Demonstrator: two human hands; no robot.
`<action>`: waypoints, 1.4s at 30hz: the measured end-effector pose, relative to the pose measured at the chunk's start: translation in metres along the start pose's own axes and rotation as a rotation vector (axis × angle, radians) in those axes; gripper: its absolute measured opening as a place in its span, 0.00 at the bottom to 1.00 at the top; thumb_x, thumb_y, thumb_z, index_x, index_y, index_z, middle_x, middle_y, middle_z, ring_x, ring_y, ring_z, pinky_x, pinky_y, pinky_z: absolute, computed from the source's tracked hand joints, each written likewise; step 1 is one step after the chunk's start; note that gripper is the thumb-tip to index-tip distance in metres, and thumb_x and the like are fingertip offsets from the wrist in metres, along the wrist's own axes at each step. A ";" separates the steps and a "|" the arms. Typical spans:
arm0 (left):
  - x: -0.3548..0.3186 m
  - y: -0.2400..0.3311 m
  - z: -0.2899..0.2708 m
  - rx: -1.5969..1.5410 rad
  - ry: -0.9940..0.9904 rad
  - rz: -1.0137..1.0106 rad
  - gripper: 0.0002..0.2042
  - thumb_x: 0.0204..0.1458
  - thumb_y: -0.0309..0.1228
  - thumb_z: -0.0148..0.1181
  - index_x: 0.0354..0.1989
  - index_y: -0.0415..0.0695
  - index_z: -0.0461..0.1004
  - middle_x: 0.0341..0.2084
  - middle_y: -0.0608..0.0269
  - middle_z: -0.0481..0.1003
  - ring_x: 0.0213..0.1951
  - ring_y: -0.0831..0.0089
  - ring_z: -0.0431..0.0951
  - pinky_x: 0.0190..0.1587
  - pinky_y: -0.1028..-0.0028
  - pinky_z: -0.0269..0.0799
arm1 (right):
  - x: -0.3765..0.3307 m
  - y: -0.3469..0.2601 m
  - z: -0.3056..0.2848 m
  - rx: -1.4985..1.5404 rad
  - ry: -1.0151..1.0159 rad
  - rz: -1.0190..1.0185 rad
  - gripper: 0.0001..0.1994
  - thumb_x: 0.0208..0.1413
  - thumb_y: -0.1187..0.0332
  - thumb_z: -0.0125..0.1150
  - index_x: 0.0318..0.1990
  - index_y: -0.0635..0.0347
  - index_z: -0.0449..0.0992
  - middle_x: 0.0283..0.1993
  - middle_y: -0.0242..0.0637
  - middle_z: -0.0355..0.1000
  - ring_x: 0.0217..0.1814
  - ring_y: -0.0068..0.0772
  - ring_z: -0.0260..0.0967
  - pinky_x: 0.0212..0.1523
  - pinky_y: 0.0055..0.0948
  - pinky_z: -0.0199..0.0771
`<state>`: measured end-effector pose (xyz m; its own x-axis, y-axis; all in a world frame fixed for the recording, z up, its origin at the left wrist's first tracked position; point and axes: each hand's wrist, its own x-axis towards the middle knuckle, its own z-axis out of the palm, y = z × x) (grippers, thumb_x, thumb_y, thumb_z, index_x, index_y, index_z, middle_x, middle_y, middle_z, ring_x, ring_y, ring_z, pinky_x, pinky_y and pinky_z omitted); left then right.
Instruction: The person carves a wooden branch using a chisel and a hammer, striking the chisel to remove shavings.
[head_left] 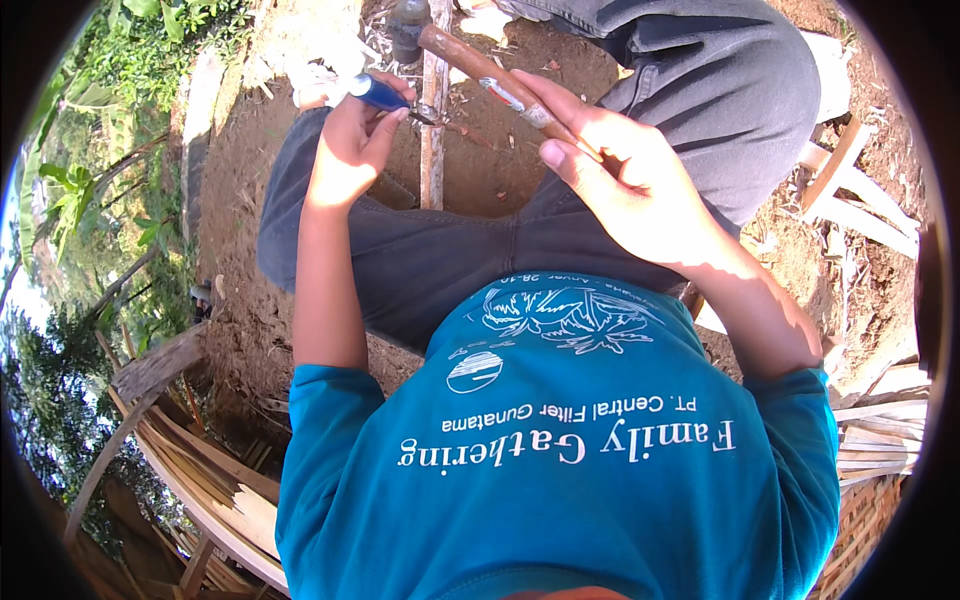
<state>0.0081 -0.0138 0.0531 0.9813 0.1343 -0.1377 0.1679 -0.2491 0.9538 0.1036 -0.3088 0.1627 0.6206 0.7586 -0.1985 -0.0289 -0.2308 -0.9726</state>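
Note:
My left hand (350,145) is closed around a tool with a blue handle (380,94). The tool's dark metal end reaches a narrow wooden strip (432,165) between my knees. In my right hand (640,185) is a brown wooden handle (465,60), with a small label and a pale band near my fingers. It slants up and left, its rounded end just above the strip. A grey, rounded object (408,28) is beside that end; I cannot tell whether the two are joined. My fingers hide the handle's lower end.
Bare brown soil (500,180) lies between my legs in grey trousers (740,90). Cut wooden pieces (845,170) are on the ground at right. Split slats (880,440) lie at lower right, and a curved wooden structure (225,500) stands at lower left. Green plants (75,200) grow at left.

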 end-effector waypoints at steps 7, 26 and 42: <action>-0.032 -0.070 -0.030 -0.492 0.612 -0.307 0.15 0.63 0.19 0.56 0.57 0.41 0.63 0.51 0.55 0.75 0.51 0.59 0.81 0.53 0.66 0.81 | 0.001 0.018 -0.006 0.212 -0.015 0.160 0.23 0.69 0.68 0.57 0.69 0.61 0.68 0.39 0.24 0.71 0.42 0.15 0.63 0.46 0.18 0.67; -0.007 0.024 0.014 0.180 -0.045 -0.034 0.13 0.61 0.13 0.52 0.53 0.35 0.69 0.47 0.55 0.76 0.51 0.72 0.77 0.57 0.70 0.73 | 0.008 0.026 -0.005 0.235 -0.048 0.156 0.28 0.70 0.62 0.56 0.75 0.55 0.60 0.26 0.15 0.57 0.23 0.07 0.51 0.23 0.14 0.49; -0.005 0.024 0.004 0.214 0.048 0.062 0.11 0.59 0.16 0.56 0.49 0.39 0.72 0.41 0.58 0.80 0.42 0.74 0.81 0.47 0.74 0.78 | 0.008 0.018 -0.008 0.401 0.009 0.161 0.25 0.69 0.66 0.58 0.71 0.59 0.66 0.37 0.18 0.67 0.35 0.10 0.54 0.36 0.14 0.59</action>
<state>0.0081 -0.0239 0.0758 0.9857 0.1562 -0.0629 0.1284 -0.4558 0.8807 0.1143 -0.3110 0.1448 0.5898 0.7269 -0.3518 -0.4269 -0.0892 -0.8999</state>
